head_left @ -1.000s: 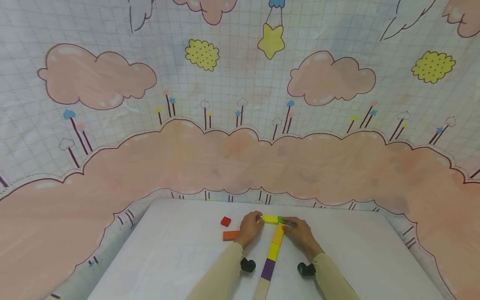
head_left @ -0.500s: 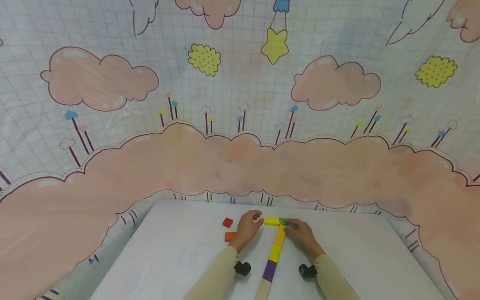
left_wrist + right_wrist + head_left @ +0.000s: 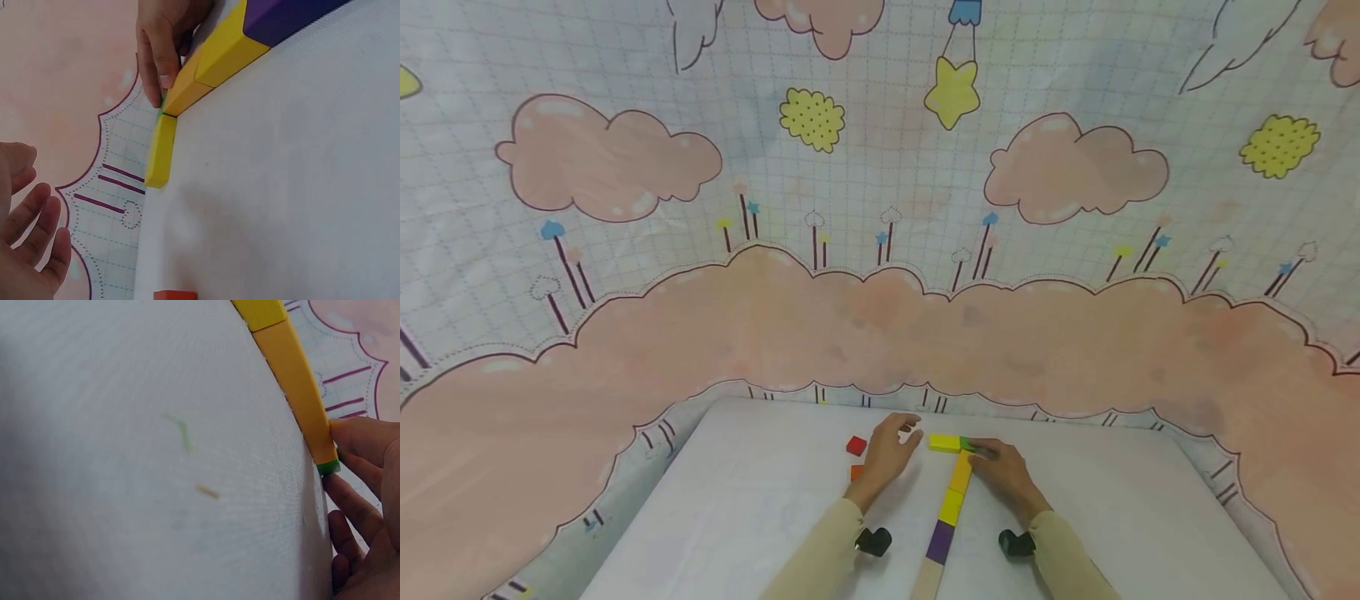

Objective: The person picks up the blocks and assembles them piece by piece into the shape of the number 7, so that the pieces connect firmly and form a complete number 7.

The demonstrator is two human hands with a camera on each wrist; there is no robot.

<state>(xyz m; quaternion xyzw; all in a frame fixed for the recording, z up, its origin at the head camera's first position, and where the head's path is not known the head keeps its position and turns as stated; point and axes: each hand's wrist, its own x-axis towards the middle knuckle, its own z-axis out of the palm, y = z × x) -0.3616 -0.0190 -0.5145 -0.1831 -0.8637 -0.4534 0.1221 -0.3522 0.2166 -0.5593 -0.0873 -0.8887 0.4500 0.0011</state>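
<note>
In the head view, my right hand is at the far end of a row of blocks. Its fingers pinch a small green block, and the thumb touches the light-orange block beside it. A yellow block lies crosswise against the green one, pointing left. Just left of that block, my left hand is lifted with loosely bent fingers and holds nothing. The left wrist view shows these fingers apart from every block. Much of the green block is hidden by the right hand.
Toward me the row continues with another yellow block, a purple block and a plain wood block. A red block and a partly covered orange block lie left of the left hand. A cloud-patterned cloth hangs behind the white table.
My left hand has moved left, away from the end of the crosswise yellow block, and now covers more of the orange block. The right hand has stayed at the green block.
</note>
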